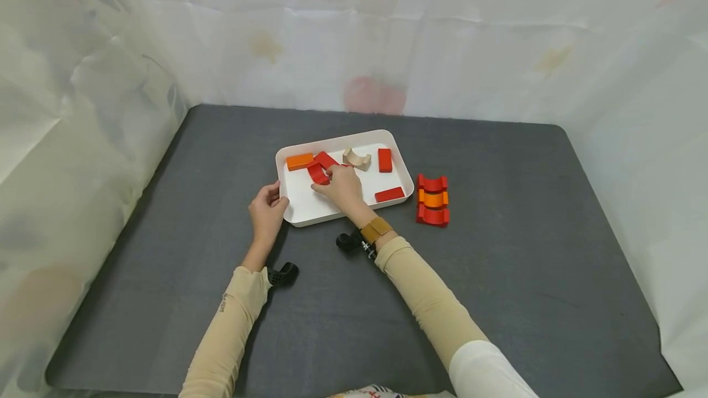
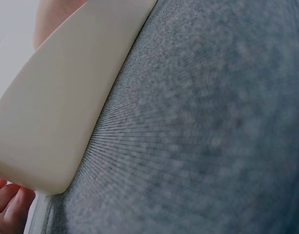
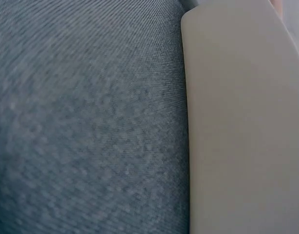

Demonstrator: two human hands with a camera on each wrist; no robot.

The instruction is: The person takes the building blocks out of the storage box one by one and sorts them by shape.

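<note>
Progress, judged from the layout: three arch blocks (image 1: 432, 199) already set out in a row on the tabletop (image 1: 498, 300), to the outer side of the right hand and just clear of the tray. Order of the row: red, orange, red, touching one another. Left in the white tray (image 1: 400, 163): an orange block (image 1: 299, 161) beyond the left hand, a red block (image 1: 326, 159) just beyond the right fingertips, a pale wooden arch (image 1: 356, 158) beyond the right hand, a red upright block (image 1: 385, 159) further out on the same side, and a flat red block (image 1: 389, 194) just to the outer side of the right wrist. Sorting roughly one third done by this count; five or six pieces outstanding.

Right hand (image 1: 342, 188): reached into the tray, palm down, fingers curled round a red curved block (image 1: 317, 173) at the fingertips. Grasp in place; whether the block is lifted off the tray floor cannot be told. Forearm angled in from the near side, strap and camera at the wrist.

Left hand (image 1: 267, 210): set against the near left edge of the tray, thumb and fingers hooked on the rim, steadying it. Left wrist view: tray corner close above the fingertips, tabletop beneath. Right wrist view: only tray wall and tabletop, no fingers visible.
</note>
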